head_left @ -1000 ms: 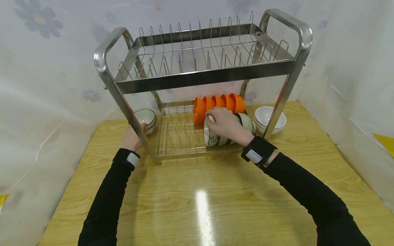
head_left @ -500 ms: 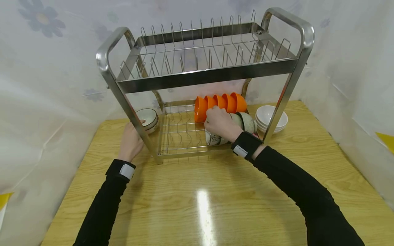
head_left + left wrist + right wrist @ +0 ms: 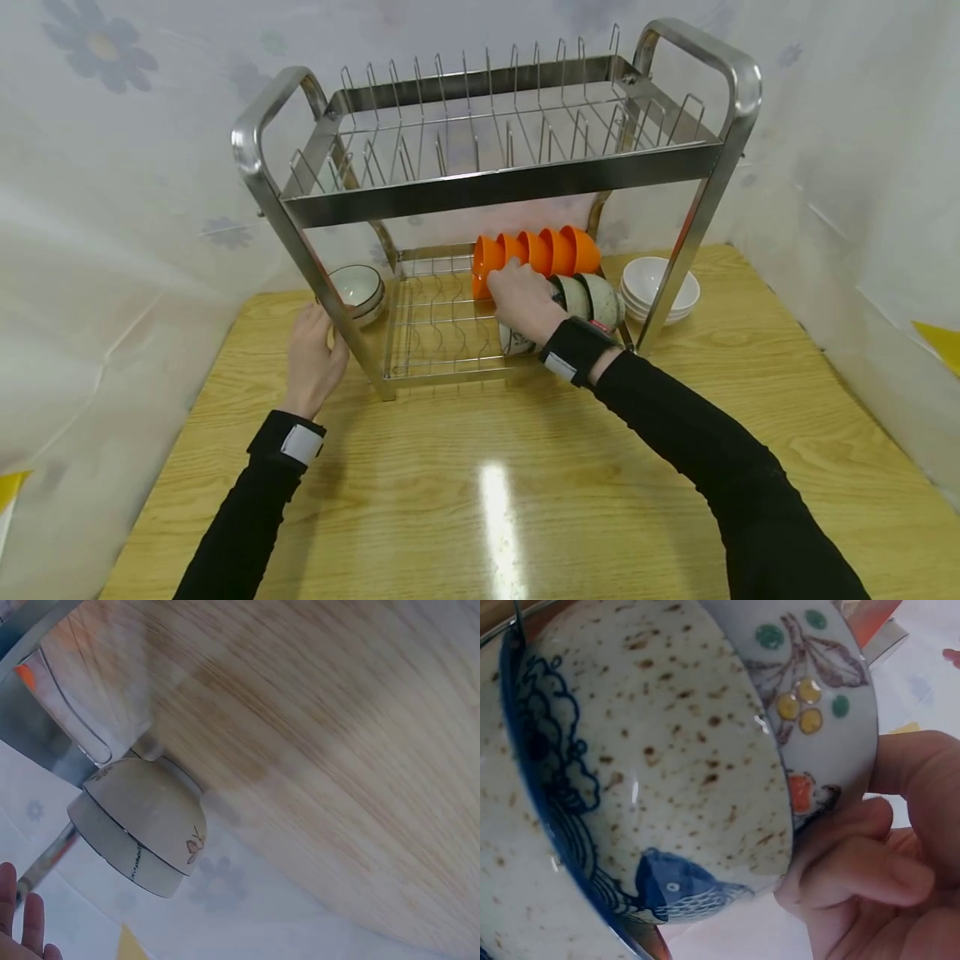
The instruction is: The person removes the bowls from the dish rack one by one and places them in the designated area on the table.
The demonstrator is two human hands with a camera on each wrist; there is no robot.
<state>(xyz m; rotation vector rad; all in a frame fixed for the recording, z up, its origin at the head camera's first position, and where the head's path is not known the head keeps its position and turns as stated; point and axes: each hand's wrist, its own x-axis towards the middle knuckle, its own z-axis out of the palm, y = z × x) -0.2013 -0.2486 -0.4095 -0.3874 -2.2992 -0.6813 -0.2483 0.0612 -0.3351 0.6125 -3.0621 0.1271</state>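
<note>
On the lower tier of the dish rack, my right hand (image 3: pixel 525 300) grips the rim of a white bowl with a coloured plant pattern (image 3: pixel 817 656), thumb and curled fingers at its edge. Right behind that bowl, nested on edge, are speckled bowls with blue fish (image 3: pixel 682 735). My left hand (image 3: pixel 311 358) is by the rack's front left leg, fingers loosely extended and holding nothing. Just beyond it stand two stacked dark-rimmed bowls (image 3: pixel 356 287). In the left wrist view these stacked bowls (image 3: pixel 146 814) sit apart from the fingers (image 3: pixel 34 922).
The metal dish rack (image 3: pixel 495 185) has an upper tier with wire dividers. A row of orange bowls (image 3: pixel 558 248) lies behind the patterned ones. Stacked white bowls (image 3: pixel 660 287) stand right of the rack on the wooden table (image 3: pixel 420 483).
My left hand has drawn back from the stacked bowls toward me. The right hand has shifted left along the row and now grips the rim of the leftmost bowl.
</note>
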